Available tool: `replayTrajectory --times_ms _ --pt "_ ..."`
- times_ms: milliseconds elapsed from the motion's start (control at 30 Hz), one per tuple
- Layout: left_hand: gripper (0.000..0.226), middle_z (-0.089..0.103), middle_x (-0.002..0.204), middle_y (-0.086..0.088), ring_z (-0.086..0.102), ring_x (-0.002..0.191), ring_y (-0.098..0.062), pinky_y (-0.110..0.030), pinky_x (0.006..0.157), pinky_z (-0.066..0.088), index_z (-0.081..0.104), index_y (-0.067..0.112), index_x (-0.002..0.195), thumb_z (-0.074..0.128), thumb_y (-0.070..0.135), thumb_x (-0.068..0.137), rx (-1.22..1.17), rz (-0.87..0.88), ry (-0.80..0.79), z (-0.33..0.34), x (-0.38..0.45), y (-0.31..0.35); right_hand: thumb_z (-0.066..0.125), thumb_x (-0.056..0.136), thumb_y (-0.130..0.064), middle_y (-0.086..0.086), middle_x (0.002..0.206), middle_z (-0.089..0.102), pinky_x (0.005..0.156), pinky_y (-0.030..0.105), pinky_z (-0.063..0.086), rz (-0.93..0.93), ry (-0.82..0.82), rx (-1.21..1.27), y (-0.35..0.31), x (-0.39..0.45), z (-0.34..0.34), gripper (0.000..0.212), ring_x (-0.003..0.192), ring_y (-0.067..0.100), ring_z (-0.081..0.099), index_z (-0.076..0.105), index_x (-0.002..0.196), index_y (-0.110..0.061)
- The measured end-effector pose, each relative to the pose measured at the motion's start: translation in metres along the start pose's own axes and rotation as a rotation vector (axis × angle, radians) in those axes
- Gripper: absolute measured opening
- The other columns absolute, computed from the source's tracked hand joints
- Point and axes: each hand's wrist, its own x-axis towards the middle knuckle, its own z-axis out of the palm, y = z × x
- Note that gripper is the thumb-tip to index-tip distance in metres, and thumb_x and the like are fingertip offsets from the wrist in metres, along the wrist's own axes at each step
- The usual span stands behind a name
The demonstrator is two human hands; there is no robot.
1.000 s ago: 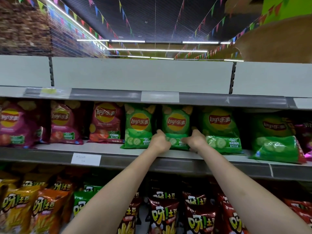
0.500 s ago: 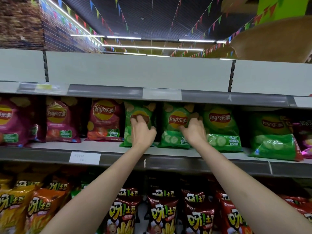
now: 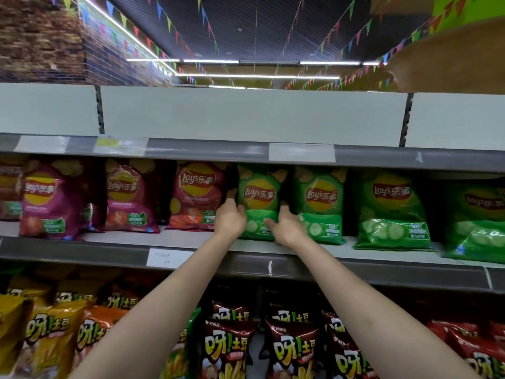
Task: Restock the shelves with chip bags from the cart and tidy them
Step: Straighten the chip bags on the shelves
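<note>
— What are the hands doing?

— I'm holding one green chip bag between them. My left hand is gripping its left edge, fingers curling behind it; my right hand is gripping its right edge, thumb lying across the front.

— Where is the bag?

— It's standing upright on the middle shelf, between a red bag and another green bag.

— And below?

— Dark red bags are standing on the lower shelf.
</note>
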Motion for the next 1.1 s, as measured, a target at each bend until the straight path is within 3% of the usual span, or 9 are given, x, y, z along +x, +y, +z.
replayTrajectory --times_ms 100,233,367,433,567,733,900,1100 --pt "0.049 0.06 0.115 -0.024 0.062 0.097 -0.042 -0.045 0.086 0.053 0.031 0.015 0.147 0.038 0.009 0.099 -0.039 -0.017 -0.037 0.0 0.006 -0.002 0.049 0.099 -0.032 0.02 0.117 0.06 0.085 0.043 0.053 0.017 0.052 -0.03 0.0 0.004 0.003 0.058 0.102 0.036 0.063 0.024 0.144 -0.006" --pt "0.039 0.06 0.108 -0.022 0.061 0.099 -0.041 -0.038 0.084 0.05 0.037 0.003 0.139 0.038 0.012 0.101 -0.04 -0.033 -0.069 0.001 0.007 -0.009 0.047 0.1 -0.031 0.019 0.121 0.058 0.089 0.046 0.052 0.041 0.033 -0.051 -0.001 0.008 0.004 0.056 0.102 0.036 0.063 0.024 0.146 -0.008" --pt "0.037 0.052 0.121 -0.025 0.052 0.11 -0.041 -0.041 0.089 0.041 0.042 -0.006 0.128 0.04 0.019 0.101 -0.016 -0.021 -0.009 -0.003 0.005 -0.009 0.048 0.099 -0.033 0.018 0.117 0.059 0.084 0.041 0.052 0.02 0.056 -0.058 -0.003 0.005 0.001 0.047 0.102 0.036 0.061 0.037 0.134 -0.004" --pt "0.037 0.044 0.127 -0.027 0.047 0.114 -0.041 -0.039 0.091 0.037 0.042 -0.008 0.125 0.041 0.021 0.101 -0.017 -0.027 0.026 -0.007 0.001 -0.006 0.048 0.099 -0.033 0.019 0.119 0.057 0.084 0.038 0.048 -0.016 0.104 -0.124 -0.003 0.002 0.0 0.05 0.107 0.037 0.058 0.034 0.137 -0.004" --pt "0.033 0.037 0.127 -0.024 0.042 0.117 -0.039 -0.038 0.094 0.035 0.043 -0.007 0.117 0.045 0.021 0.099 -0.044 -0.003 0.146 -0.01 -0.005 0.002 0.047 0.099 -0.03 0.02 0.124 0.053 0.088 0.042 0.048 -0.114 0.184 -0.165 -0.005 -0.006 -0.006 0.058 0.112 0.038 0.054 0.024 0.145 -0.004" --pt "0.033 0.037 0.125 -0.023 0.045 0.113 -0.037 -0.038 0.09 0.037 0.041 -0.005 0.12 0.05 0.017 0.097 -0.064 0.115 0.213 0.003 -0.021 0.025 0.05 0.098 -0.027 0.021 0.126 0.052 0.09 0.041 0.047 -0.166 0.242 -0.134 0.001 -0.011 -0.019 0.053 0.114 0.037 0.052 0.031 0.142 -0.004" --pt "0.035 0.041 0.125 -0.019 0.05 0.109 -0.035 -0.037 0.084 0.04 0.043 0.001 0.122 0.054 0.018 0.093 -0.024 0.175 0.118 0.026 -0.038 0.051 0.052 0.096 -0.023 0.024 0.12 0.054 0.087 0.039 0.045 -0.157 0.285 -0.09 0.023 -0.013 -0.04 0.039 0.109 0.039 0.053 0.046 0.126 0.001" --pt "0.021 0.053 0.114 -0.013 0.054 0.101 -0.029 -0.031 0.085 0.038 0.054 0.008 0.106 0.057 0.009 0.085 -0.102 0.221 -0.001 0.058 -0.051 0.078 0.055 0.093 -0.02 0.021 0.111 0.058 0.084 0.039 0.046 -0.147 0.317 -0.075 0.06 -0.018 -0.07 0.024 0.102 0.038 0.056 0.053 0.107 0.0"
